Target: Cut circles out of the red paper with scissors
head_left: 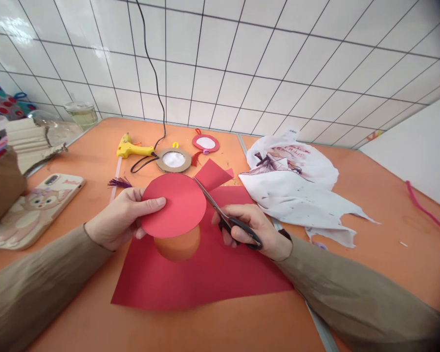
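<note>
Pinched between the thumb and fingers of my left hand (121, 217) is a red paper circle (179, 203). My right hand (254, 227) grips black-handled scissors (225, 220), whose blades lie along the circle's right edge. A pointed red paper piece (211, 173) stands just beyond the blades; whether it is joined to the circle, I cannot tell. Under both hands lies a large red paper sheet (205, 288) with a round hole, and the orange table shows through it.
Behind the paper are a yellow glue gun (134, 148) with a black cord, a cardboard ring (186, 161) and a small red-rimmed round ornament (215, 145). White plastic and cloth (289, 195) sit right, a phone (36, 210) left. A tiled wall (220, 63) closes the back.
</note>
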Action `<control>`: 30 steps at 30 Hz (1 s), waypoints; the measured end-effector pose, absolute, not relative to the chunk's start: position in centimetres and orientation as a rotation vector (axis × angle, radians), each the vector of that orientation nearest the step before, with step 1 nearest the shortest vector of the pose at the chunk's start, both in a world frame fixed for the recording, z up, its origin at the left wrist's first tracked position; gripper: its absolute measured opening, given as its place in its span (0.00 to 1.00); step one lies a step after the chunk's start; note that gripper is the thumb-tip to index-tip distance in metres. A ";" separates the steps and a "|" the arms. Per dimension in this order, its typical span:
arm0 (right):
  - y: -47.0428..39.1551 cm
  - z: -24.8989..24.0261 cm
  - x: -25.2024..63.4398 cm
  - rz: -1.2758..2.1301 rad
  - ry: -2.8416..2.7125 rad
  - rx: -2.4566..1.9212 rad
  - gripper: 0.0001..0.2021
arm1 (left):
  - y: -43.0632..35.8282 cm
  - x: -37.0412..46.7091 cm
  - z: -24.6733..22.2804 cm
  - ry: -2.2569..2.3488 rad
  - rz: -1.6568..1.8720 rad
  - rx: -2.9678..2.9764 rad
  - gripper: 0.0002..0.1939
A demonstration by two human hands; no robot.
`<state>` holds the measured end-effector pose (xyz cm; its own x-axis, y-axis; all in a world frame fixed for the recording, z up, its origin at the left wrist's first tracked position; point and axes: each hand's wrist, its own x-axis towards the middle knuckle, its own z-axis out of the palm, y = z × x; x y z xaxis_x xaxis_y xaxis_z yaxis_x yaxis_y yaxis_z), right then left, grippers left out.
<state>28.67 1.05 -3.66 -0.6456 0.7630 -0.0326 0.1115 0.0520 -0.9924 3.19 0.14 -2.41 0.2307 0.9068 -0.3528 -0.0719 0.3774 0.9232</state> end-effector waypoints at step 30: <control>1.0 -3.5 28.5 1.659 -1.789 -0.891 0.26 | 0.2 3.3 -2.5 1.122 0.822 0.918 0.15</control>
